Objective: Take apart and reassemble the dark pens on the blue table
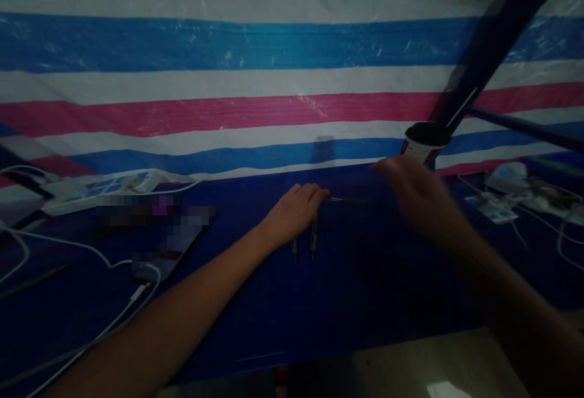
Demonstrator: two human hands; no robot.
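Note:
My left hand (295,210) rests on the dark blue table (292,300), its fingers curled over several pens (314,237) that stick out below the palm; one thin pen (349,202) points right from the fingertips. My right hand (417,194) hovers just right of it, smeared by motion, in front of a cup with a dark lid (424,141). Nothing shows in the right hand, and its fingers are too blurred to read.
A striped pink, white and blue tarp (228,81) hangs behind the table. A phone (168,252) with a white cable (114,319) lies at left near a power strip (91,191). Cards and cables (502,206) lie at right. A dark frame post (488,45) slants at upper right.

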